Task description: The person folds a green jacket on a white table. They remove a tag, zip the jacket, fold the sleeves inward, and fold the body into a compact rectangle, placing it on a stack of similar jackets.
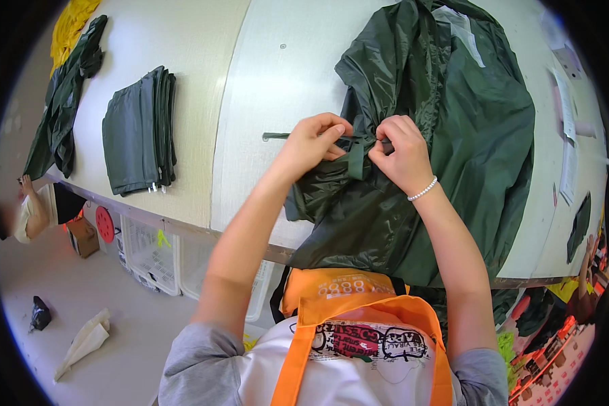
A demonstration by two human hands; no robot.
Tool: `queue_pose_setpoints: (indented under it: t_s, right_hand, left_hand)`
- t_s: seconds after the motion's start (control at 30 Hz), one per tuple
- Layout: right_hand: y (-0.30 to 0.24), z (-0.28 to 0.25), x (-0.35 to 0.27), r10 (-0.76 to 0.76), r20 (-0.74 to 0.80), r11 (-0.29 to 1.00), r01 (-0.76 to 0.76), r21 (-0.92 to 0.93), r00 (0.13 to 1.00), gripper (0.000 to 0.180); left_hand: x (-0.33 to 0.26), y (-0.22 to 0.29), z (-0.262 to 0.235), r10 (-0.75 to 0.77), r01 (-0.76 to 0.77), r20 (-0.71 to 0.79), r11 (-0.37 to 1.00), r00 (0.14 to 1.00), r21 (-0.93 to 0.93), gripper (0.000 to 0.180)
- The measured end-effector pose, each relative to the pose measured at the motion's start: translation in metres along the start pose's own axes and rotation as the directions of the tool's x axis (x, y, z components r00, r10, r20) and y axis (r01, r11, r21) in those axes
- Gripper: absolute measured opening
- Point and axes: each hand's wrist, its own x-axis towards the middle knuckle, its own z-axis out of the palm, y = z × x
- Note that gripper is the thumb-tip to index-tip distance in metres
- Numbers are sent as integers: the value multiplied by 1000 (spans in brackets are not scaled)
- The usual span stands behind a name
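Observation:
A dark green garment of thin, shiny cloth lies bunched on the white table in front of me, with a pale sheet at its far end. Across its gathered left side runs a narrow green strap, whose end sticks out to the left over the tabletop. My left hand is closed on this strap, thumb and fingers pinched together. Just to its right, my right hand pinches the strap where it meets the gathered cloth. The exact crossing of the strap is partly hidden by my fingers.
A neat stack of folded dark green cloth sits left on the table. Beyond it lie more green cloth and yellow cloth, with a person at far left. White crates stand below the table; papers lie at right.

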Motion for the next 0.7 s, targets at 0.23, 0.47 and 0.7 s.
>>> queue_pose_setpoints:
  t_s: [0.23, 0.47, 0.7]
  right_hand:
    - [-1, -8, 16, -81, -54, 993, 86, 86, 995, 21]
    - [-7, -3, 13, 219, -109, 916, -166, 366, 970, 12]
    - [-7, -2, 11, 368, 6, 879, -350, 323, 930, 11]
  left_hand:
    - [28, 0, 7, 413, -413, 67, 859, 908, 302, 9]
    - [28, -14, 17, 401, -390, -106, 914, 910, 113, 12]
    - [32, -10, 24, 430, -383, -136, 882, 893, 273, 16]
